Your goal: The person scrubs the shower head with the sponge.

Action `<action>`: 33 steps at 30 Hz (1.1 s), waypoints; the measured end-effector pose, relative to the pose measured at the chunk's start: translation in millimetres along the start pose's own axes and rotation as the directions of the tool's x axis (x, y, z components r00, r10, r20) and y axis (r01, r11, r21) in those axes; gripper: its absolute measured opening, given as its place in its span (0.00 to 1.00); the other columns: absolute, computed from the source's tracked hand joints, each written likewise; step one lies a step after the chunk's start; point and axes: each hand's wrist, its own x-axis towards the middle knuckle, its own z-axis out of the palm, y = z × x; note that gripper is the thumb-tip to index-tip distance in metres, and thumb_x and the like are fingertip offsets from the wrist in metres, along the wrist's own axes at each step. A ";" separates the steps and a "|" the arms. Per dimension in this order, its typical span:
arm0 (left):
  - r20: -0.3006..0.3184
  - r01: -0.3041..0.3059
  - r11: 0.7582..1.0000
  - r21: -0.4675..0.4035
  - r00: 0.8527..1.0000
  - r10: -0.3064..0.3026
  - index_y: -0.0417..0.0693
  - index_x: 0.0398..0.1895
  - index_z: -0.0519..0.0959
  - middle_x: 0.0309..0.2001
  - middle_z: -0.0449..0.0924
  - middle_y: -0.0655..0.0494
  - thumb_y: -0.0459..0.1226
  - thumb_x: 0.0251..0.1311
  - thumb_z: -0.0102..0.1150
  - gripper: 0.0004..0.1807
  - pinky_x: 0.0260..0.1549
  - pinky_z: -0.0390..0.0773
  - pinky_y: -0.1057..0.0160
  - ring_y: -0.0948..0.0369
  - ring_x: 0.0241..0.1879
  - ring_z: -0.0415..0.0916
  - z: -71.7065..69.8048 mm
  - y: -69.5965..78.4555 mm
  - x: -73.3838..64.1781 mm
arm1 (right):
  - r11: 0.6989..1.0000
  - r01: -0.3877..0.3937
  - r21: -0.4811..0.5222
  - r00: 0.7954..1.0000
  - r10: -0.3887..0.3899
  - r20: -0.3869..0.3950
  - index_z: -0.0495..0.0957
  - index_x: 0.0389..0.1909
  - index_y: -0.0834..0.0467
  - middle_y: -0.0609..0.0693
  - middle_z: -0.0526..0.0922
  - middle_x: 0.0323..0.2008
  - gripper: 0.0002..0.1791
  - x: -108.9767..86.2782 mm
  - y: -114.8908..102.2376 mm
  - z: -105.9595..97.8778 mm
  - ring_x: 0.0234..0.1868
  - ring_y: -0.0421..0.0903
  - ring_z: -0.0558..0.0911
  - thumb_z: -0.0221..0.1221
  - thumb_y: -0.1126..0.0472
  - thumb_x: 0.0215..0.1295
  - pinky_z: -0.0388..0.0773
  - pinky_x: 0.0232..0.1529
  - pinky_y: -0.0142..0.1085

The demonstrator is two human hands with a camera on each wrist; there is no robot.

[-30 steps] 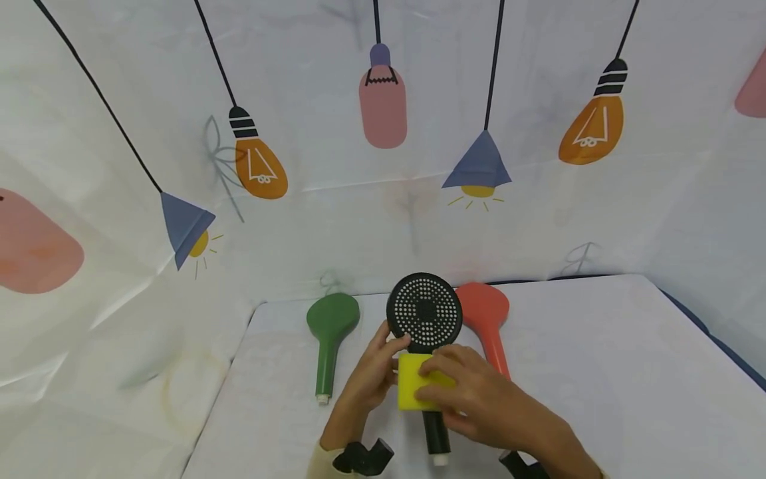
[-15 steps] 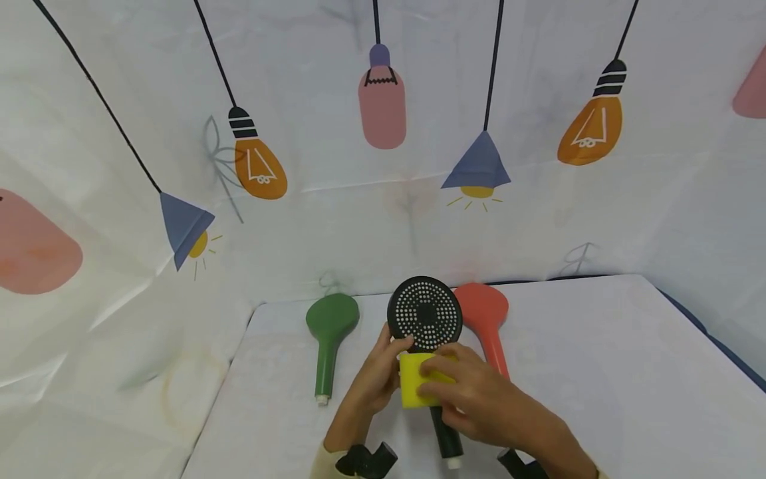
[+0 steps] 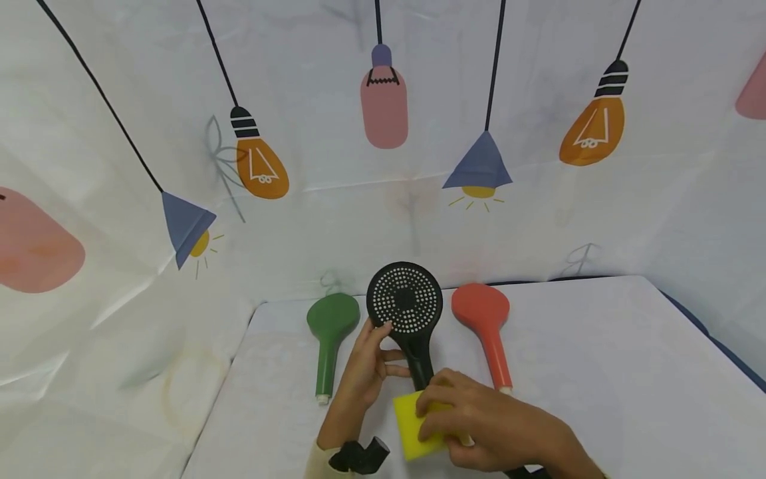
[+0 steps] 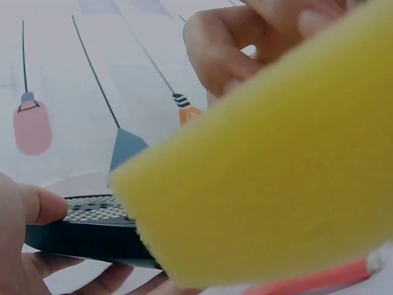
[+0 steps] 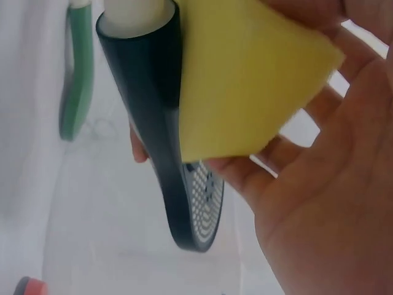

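A black shower head (image 3: 404, 297) with pale nozzle dots is held up over the white table, its spray face toward me. My left hand (image 3: 361, 372) grips it by the head's lower left edge, thumb on the spray face and fingers behind. In my right hand (image 3: 485, 419) is a yellow sponge (image 3: 411, 426), pinched between fingers and thumb and laid against the lower handle. The right wrist view shows the sponge (image 5: 245, 80) flat along the black handle (image 5: 147, 92), near its white threaded end. In the left wrist view the sponge (image 4: 270, 166) covers most of the handle.
A green shower head (image 3: 332, 332) lies on the table to the left, and a red shower head (image 3: 486, 326) lies to the right. Behind the white table (image 3: 598, 372) rises a white cloth backdrop (image 3: 335, 233) printed with lamps and bulbs.
The sponge and my right hand have slid down from just below the head to the lower handle. The shower head has shifted left and slightly up with my left hand, and its handle has swung.
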 end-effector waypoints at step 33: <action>0.163 0.021 0.966 -0.256 0.986 0.022 0.45 0.76 0.53 0.54 0.74 0.57 0.42 0.80 0.37 0.26 0.53 0.80 0.69 0.68 0.48 0.79 17.6 -13.0 -5.5 | 0.983 -0.042 -0.180 0.848 -0.060 -0.527 0.85 0.48 0.52 0.55 0.79 0.52 0.14 1.1 19.7 -10.6 0.57 0.53 0.72 0.54 0.53 0.72 0.69 0.66 0.25</action>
